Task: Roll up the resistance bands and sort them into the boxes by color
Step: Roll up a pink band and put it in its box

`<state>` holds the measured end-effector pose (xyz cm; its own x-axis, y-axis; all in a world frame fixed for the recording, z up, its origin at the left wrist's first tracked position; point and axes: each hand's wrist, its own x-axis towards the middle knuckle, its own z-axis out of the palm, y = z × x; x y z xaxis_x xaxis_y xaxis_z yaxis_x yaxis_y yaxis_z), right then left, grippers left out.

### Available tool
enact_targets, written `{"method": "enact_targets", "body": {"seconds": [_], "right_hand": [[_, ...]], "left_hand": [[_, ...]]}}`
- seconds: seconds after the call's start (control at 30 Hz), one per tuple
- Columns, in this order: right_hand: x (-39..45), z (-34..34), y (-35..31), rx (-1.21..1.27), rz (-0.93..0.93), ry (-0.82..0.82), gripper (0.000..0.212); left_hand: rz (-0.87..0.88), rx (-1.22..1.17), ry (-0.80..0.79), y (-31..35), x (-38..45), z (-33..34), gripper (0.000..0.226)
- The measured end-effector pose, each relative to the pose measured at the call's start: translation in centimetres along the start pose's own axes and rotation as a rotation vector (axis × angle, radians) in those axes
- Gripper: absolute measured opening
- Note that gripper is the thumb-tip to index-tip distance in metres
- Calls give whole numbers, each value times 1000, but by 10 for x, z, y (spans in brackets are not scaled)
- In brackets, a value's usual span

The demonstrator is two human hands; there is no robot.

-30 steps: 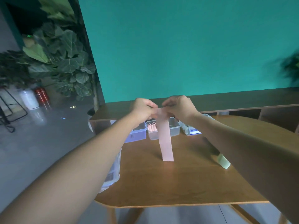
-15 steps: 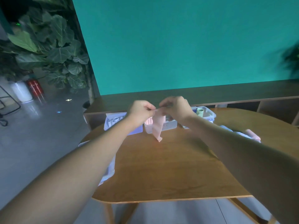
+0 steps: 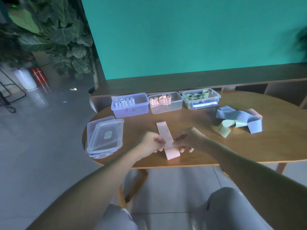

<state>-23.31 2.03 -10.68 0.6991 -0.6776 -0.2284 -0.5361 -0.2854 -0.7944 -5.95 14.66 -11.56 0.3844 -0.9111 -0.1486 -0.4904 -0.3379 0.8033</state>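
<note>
A flat pink band (image 3: 164,132) lies lengthwise on the wooden table (image 3: 199,151) near its front edge. My left hand (image 3: 150,143) pinches its left side and my right hand (image 3: 188,138) pinches its right side, close to the near end. At the back stand three clear boxes: the left box (image 3: 130,110) with blue rolls, the middle box (image 3: 166,106) with pink rolls, the right box (image 3: 201,101) with green rolls. Loose bands lie at the right: a blue band (image 3: 239,117), a green band (image 3: 224,129), and a pink band (image 3: 255,112) partly hidden behind the blue.
Stacked clear lids (image 3: 105,136) lie at the table's left end, overhanging the edge. A low wooden shelf (image 3: 216,78) runs behind the table under a teal wall. Large potted plants (image 3: 54,35) stand at the left. My knees show below the table.
The pink band hung in the air from both hands above the boxes. Now it lies flat on the table near the front edge, and both hands have come down and toward me with it.
</note>
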Motion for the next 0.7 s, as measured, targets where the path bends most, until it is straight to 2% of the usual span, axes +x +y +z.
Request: {"method": "enact_targets", "body": {"seconds": [0.2,0.33,0.43,0.53,0.63,0.7], "right_hand": [[16,12,18,78,20,179,15],[40,21,37,-31,-61,262,13],[68,31,52,-203,-123,284,32],[101,32,57,-348,-153,346,41],[138,25,52,-377,-144,376,47],[161,20,48,-403,-159,385,47]], "left_hand": [[39,94,189,-16,12,8,15],[69,150,258,-27,38,14,23],[83,189,317,-40,70,20,32],[98,191,446,-56,106,22,35],[120,204,578,-65,145,18,30],[196,227,582,-67,167,16,23]]}}
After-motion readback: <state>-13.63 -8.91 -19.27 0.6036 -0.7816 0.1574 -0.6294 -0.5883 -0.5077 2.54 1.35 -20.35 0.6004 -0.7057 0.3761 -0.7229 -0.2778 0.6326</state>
